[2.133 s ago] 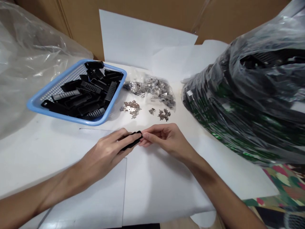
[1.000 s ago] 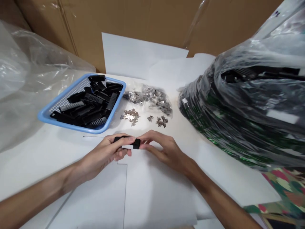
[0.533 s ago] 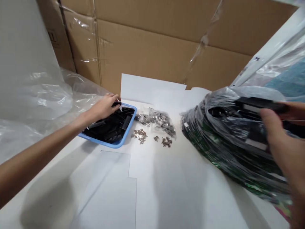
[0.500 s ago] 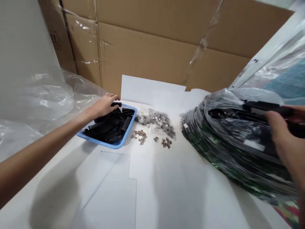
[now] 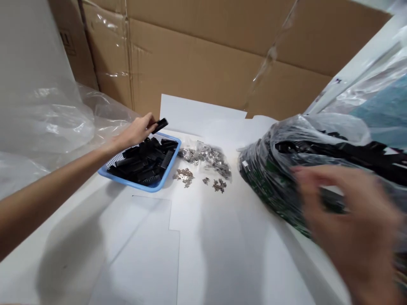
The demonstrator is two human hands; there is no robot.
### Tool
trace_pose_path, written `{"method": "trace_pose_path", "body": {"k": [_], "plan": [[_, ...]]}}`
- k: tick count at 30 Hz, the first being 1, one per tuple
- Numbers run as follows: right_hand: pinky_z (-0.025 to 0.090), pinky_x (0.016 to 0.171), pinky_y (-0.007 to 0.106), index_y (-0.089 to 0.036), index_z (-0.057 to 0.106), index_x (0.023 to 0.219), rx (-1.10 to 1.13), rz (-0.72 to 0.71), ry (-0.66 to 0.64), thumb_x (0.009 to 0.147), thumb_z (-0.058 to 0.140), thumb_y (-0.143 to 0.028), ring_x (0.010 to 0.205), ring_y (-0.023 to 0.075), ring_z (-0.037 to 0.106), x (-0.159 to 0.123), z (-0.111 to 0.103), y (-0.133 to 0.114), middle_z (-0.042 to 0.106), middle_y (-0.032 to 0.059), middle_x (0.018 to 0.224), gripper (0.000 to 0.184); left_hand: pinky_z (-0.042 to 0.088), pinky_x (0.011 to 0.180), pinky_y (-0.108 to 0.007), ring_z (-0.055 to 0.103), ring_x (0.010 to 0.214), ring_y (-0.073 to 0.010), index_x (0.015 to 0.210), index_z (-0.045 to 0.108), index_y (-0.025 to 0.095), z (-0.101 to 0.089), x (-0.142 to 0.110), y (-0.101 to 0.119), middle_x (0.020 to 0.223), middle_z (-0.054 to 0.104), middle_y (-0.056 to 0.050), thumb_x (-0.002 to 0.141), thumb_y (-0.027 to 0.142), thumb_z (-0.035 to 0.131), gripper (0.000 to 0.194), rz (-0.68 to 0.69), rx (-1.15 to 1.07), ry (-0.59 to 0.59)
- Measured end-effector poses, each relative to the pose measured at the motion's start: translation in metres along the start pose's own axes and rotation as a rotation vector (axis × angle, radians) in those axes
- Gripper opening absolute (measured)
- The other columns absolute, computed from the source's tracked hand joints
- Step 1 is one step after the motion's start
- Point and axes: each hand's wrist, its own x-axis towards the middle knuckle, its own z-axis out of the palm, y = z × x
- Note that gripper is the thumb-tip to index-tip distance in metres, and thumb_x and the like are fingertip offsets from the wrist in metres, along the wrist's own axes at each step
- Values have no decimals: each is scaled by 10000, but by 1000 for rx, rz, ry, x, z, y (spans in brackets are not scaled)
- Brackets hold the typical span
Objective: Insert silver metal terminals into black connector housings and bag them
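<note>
My left hand (image 5: 142, 128) is closed on a small black plastic part (image 5: 160, 125), raised just above the back of a blue basket (image 5: 150, 187). Many similar black parts (image 5: 146, 157) are heaped in the basket. On the right, my right hand (image 5: 352, 220) is blurred by motion in front of a large clear plastic bag (image 5: 286, 131). Its thumb and forefinger curl together into a ring, with nothing visible between them. Long black pieces (image 5: 359, 153) show in the bag's mouth, and dark green material shows through its side.
Small metal pieces lie in loose piles (image 5: 184, 177) on the white table, beside clear bags (image 5: 213, 159) of metal pieces. Cardboard (image 5: 197, 63) stands behind, with a white sheet (image 5: 203, 111) against it. Plastic sheeting (image 5: 47, 110) hangs at the left.
My left hand has lifted a black part up from the basket. My right hand has let go of the black piece it held at the bag and moved left and nearer.
</note>
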Motion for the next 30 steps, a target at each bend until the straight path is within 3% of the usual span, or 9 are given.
{"method": "trace_pose_path", "body": {"k": [2,4,6,8,10,14,21,26,30], "plan": [[538,828,416,-251,654,1083,268,39,-209,995,642,-220,944,264,665,-21,30,-58,678,87,1017,94,484,790,-325,650,874,-217,1035,491,209,7,-25,34,960,699,-80,1040,362,403,177,58,-127,-13],[586,784,379,-246,628,1151,469,108,-521,1008,615,-218,959,244,685,-43,58,-99,666,83,1070,146,498,767,-319,653,812,-196,1038,454,214,22,-61,72,855,671,-39,1055,378,375,182,117,-527,-141],[608,817,401,-211,602,1183,572,141,-779,982,671,-235,992,254,695,-61,78,-122,658,99,1124,214,500,712,-304,638,756,-182,995,448,222,44,-99,105,775,624,-5,1045,380,392,175,73,-754,-312],[603,888,461,-181,596,1117,602,157,-888,933,749,-267,1065,300,679,-69,89,-130,655,124,1138,254,449,565,-284,553,555,-150,1009,447,231,69,-130,124,679,558,45,1034,388,408,164,-81,-887,-484],[583,942,494,-185,589,1047,620,178,-918,912,778,-280,1133,327,646,-69,92,-131,649,130,1145,251,374,471,-271,458,444,-138,1043,460,237,91,-146,128,599,461,83,1032,415,396,190,-253,-978,-559],[565,955,450,-201,560,1003,639,244,-971,938,725,-184,1112,280,614,-59,85,-135,618,92,1104,178,402,552,-262,507,594,-143,956,508,220,113,-142,114,714,500,33,1024,452,411,260,-333,-1080,-433],[552,893,397,-215,518,970,702,360,-933,960,650,-109,986,229,629,-62,85,-138,633,53,1017,170,395,620,-271,477,681,-155,884,502,226,116,-133,106,729,481,31,962,626,543,410,-266,-1075,-471],[559,843,334,-208,605,942,754,334,-842,996,583,-69,937,191,638,-74,81,-141,635,40,970,151,420,730,-303,501,763,-168,831,569,204,118,-132,107,807,536,2,1002,489,484,343,-109,-947,-455],[575,850,370,-216,675,1001,671,225,-555,1006,583,-101,1010,221,645,-78,73,-137,628,91,1082,147,420,748,-325,508,754,-185,767,601,188,115,-129,109,755,549,-12,1013,446,416,401,-54,-902,-527]]}}
